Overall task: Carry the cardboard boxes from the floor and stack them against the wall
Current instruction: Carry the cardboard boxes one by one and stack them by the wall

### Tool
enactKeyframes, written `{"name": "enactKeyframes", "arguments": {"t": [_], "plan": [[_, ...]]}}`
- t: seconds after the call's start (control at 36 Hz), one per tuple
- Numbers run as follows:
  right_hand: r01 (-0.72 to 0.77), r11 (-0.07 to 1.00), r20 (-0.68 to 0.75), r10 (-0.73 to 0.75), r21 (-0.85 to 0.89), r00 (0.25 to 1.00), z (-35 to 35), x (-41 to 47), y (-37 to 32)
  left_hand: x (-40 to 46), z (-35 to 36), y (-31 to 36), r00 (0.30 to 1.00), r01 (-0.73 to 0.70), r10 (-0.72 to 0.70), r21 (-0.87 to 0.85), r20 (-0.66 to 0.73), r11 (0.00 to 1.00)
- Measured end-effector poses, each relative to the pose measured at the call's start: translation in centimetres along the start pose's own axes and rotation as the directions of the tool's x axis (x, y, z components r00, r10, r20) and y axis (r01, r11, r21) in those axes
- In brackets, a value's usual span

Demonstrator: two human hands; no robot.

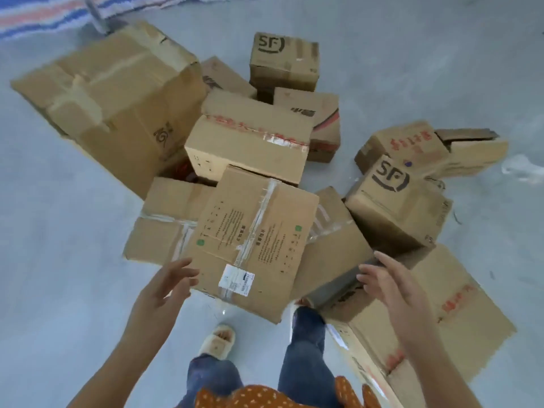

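A person stands over a jumble of cardboard boxes on a grey concrete floor [412, 54], both hands empty with fingers spread. The left hand [164, 285] reaches the near corner of a taped box with a white shipping label [253, 242], which lies tilted on top of the pile; the right hand [394, 285] hovers apart above a neighbouring box [329, 248]. A large dented box [112, 95] and two SF-marked boxes [284, 61] [397, 207] crowd around. A striped tarpaulin [44, 13] lies beyond.
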State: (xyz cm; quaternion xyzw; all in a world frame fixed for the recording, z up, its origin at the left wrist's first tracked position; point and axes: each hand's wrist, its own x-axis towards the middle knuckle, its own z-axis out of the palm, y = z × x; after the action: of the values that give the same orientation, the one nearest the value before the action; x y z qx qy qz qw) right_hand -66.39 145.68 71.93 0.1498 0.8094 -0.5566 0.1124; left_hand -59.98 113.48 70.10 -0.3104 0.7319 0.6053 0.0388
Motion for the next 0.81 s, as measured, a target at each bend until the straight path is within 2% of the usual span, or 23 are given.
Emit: {"name": "enactKeyframes", "arguments": {"t": [0.14,0.22,0.28,0.39,0.47,0.56,0.64,0.69,0.81], "plan": [[0.035,0.967,0.343,0.057,-0.254,0.938,-1.1,12.9,-0.1,2.6,7.2,-1.2,0.972,0.16,-0.176,-0.114,-0.154,0.981],[0.116,0.925,0.446,0.063,-0.362,0.893,0.1,19.7,-0.1,4.6,10.6,-2.5,0.947,0.229,-0.257,-0.153,-0.193,0.961],[0.166,0.892,0.494,0.072,-0.421,0.866,1.9,24.2,0.8,6.5,13.0,-4.2,0.898,0.312,-0.381,-0.292,-0.22,0.904],[0.099,0.878,0.514,0.18,-0.469,0.839,7.3,32.2,4.7,10.7,16.8,-9.7,0.718,0.393,-0.631,-0.577,-0.293,0.716],[0.182,0.793,0.544,0.212,-0.581,0.812,11.4,36.4,9.5,13.3,19.3,-16.1,0.545,0.45,-0.758,-0.638,-0.358,0.625],[0.284,0.653,0.526,0.206,-0.702,0.825,14.4,39.3,13.3,14.4,21.4,-22.1,0.376,0.546,-0.861,-0.669,-0.343,0.505],[0.323,0.563,0.481,0.153,-0.76,0.863,16.6,42.0,16.3,14.5,22.8,-26.9,0.278,0.615,-0.902,-0.661,-0.33,0.431],[0.336,0.547,0.468,0.117,-0.767,0.876,17.5,43.7,17.9,14.2,23.7,-29.6,0.286,0.626,-0.909,-0.66,-0.302,0.416],[0.322,0.472,0.42,0.116,-0.821,0.9,18.5,46.0,20.1,13.3,25.2,-32.1,0.362,0.627,-0.903,-0.657,-0.23,0.419]]}}
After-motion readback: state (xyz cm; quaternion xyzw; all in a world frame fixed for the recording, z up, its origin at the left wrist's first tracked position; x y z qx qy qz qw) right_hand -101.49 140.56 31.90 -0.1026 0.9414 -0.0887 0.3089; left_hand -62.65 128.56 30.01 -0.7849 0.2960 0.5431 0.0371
